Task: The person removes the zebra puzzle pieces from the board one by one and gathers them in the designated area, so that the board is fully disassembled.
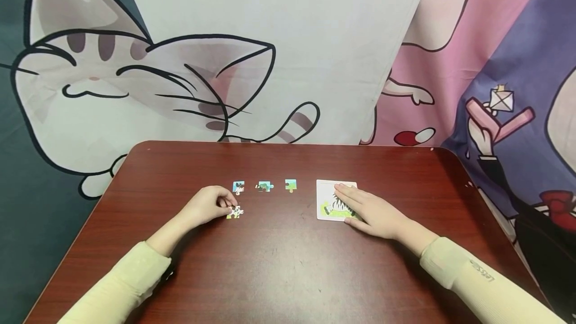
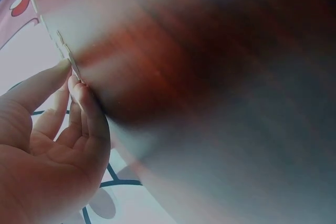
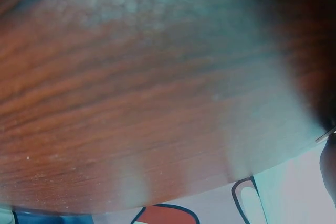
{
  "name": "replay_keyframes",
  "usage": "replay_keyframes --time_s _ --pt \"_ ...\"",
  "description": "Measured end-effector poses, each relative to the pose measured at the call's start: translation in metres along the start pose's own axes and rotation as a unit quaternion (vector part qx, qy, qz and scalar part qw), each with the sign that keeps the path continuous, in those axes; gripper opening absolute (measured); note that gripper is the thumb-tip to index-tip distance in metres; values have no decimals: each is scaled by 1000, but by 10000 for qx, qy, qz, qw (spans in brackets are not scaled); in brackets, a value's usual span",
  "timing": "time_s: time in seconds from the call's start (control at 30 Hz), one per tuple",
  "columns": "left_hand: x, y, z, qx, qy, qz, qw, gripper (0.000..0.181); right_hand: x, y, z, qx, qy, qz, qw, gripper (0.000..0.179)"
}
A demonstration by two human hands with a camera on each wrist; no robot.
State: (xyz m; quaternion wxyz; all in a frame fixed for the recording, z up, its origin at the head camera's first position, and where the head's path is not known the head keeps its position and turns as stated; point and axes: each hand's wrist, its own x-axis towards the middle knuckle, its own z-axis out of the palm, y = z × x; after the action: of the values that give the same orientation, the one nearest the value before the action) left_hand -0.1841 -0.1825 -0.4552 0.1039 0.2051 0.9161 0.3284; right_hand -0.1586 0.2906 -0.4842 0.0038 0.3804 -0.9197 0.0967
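In the head view my left hand (image 1: 208, 206) pinches a jigsaw puzzle piece (image 1: 236, 212) with black-and-white stripes and some green, between thumb and fingertips. The left wrist view shows that piece (image 2: 72, 62) edge-on and thin between thumb and forefinger, at or just above the tabletop. Farther right, my right hand (image 1: 375, 211) lies with fingers extended over a white-bordered square zebra card (image 1: 325, 199), covering its right part. Only a dark sliver of that hand (image 3: 328, 163) shows at the right edge of the right wrist view.
Beyond the left hand lies a blue striped puzzle piece (image 1: 238, 187). To its right, in a row, are a blue-green piece (image 1: 264, 186) and a green-and-blue piece (image 1: 291, 185). All lie on a reddish-brown table (image 1: 270, 274), with a cartoon-printed cloth (image 1: 288, 24) behind its far edge.
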Motion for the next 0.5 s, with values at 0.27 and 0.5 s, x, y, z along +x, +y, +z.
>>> replay_keyframes --time_s 0.27,0.5 --pt "0 2 0 64 -20 17 10000 14 1 -1 -2 -15 55 -26 10000 76" --pt "0 0 2 83 12 -7 10000 15 1 -2 -2 67 -8 30 10000 76"
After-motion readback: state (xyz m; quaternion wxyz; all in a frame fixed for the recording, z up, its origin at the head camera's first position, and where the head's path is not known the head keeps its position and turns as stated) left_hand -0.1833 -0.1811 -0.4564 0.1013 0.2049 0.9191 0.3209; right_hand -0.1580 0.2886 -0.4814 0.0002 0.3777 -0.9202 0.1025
